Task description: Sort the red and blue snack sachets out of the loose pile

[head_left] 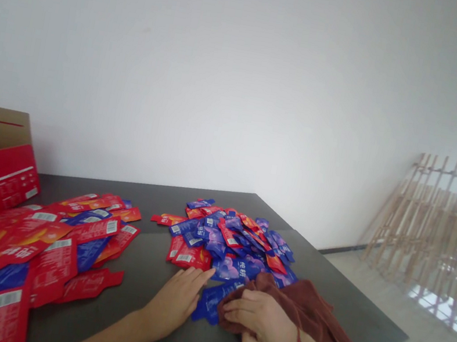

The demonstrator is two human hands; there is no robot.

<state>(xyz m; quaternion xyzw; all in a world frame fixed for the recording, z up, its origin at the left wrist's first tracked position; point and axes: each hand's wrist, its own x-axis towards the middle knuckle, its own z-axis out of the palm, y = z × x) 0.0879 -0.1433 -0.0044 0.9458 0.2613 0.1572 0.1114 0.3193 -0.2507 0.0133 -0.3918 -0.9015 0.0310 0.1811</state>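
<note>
A brown cloth point(306, 305) is bunched under my right hand point(265, 325), whose fingers are closed on it. It presses against a blue pouch point(211, 303) lying flat on the dark table point(142, 256). My left hand point(177, 300) holds nothing that I can see. Its fingers stretch out flat by the left edge of that pouch, close to a red pouch point(194, 256). Just beyond both hands rises a heap of red and blue pouches point(234, 237). The cloth covers part of the blue pouch and trails along the table toward the right.
To the left lies a bigger spread of red and blue pouches point(59, 253). Behind it stands an open red carton point(11, 174). A white wall point(227, 76) backs the table. Wooden frames point(431, 224) lean at the right, beyond the table's edge.
</note>
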